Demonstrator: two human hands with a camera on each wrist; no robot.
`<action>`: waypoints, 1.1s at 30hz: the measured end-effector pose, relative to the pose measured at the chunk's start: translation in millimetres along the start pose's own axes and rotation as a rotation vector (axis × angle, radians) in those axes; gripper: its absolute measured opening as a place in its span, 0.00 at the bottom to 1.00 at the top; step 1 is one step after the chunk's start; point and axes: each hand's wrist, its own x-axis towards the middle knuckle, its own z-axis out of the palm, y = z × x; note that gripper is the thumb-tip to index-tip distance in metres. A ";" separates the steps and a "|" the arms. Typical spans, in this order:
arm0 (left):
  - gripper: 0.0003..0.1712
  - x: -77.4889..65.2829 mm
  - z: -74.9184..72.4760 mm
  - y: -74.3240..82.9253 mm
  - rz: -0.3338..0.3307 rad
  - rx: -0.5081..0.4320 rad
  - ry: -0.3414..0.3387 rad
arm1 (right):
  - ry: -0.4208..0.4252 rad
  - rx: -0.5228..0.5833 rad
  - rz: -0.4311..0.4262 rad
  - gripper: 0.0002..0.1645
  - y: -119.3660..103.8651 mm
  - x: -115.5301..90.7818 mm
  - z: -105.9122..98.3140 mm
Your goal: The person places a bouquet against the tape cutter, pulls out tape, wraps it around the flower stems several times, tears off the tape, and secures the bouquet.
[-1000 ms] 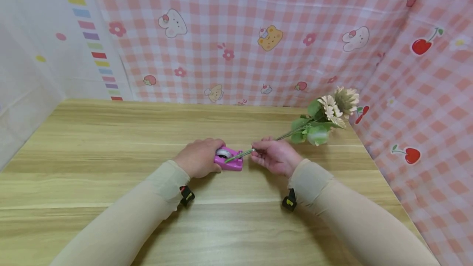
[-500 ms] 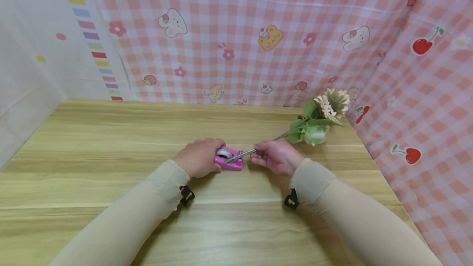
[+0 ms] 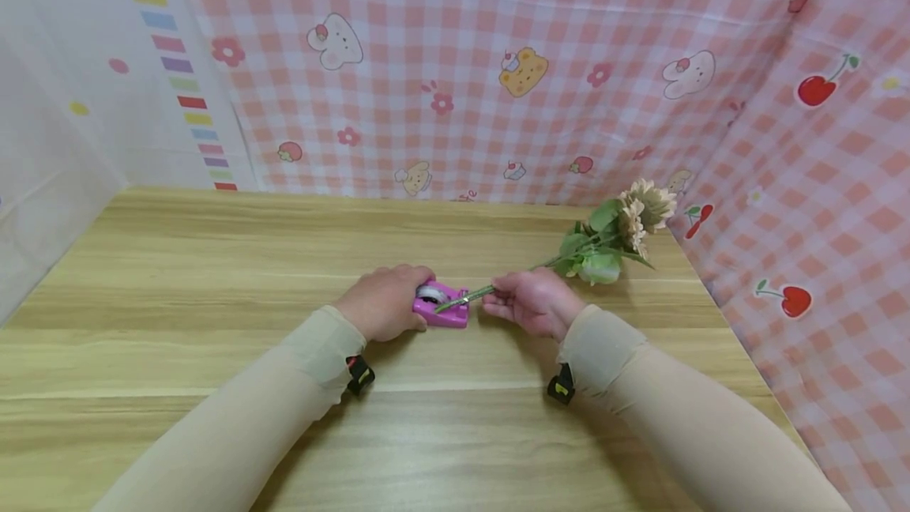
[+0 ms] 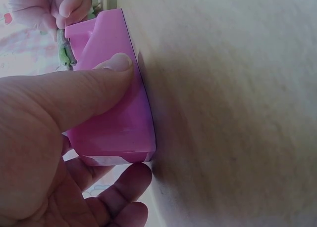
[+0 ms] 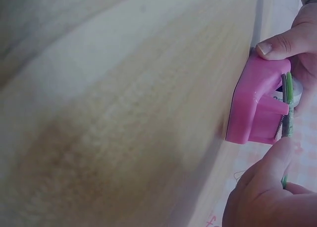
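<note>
A pink tape dispenser [image 3: 449, 320] with a roll of clear tape [image 3: 430, 295] sits on the wooden table. My left hand [image 3: 384, 303] grips its left end, thumb [image 4: 101, 86] along the near side and fingers at the far side and back. In my right hand [image 3: 535, 303] I pinch the bundled green stems [image 5: 288, 106] of artificial flowers [image 3: 643, 216]. The stem ends lie over the dispenser, close by the roll and its toothed cutter [image 5: 280, 125]. Beyond my right hand, the blooms and green leaves [image 3: 597, 265] extend to the far right.
The wooden table [image 3: 213, 275] spreads around both hands. A pink checked cloth [image 3: 469, 38] hangs behind it, and another checked cloth [image 3: 839, 259] stands along the right side. White sheeting [image 3: 50, 117] borders the left.
The flower heads have turned and shifted slightly left and down as the stems roll in my right hand. My left hand stays in place on the tape dispenser.
</note>
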 end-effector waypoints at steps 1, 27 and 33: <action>0.39 0.0 -0.3 0.2 0.001 0.001 0.000 | 0.007 -0.005 -0.005 0.07 -0.4 -0.5 -0.3; 0.41 -1.2 -1.7 -0.1 -0.012 -0.008 -0.010 | 0.067 -0.101 0.011 0.08 -8.9 0.7 -24.2; 0.41 -0.5 -1.2 0.0 -0.012 -0.017 -0.010 | 0.093 -0.122 0.023 0.08 -11.3 0.3 -24.6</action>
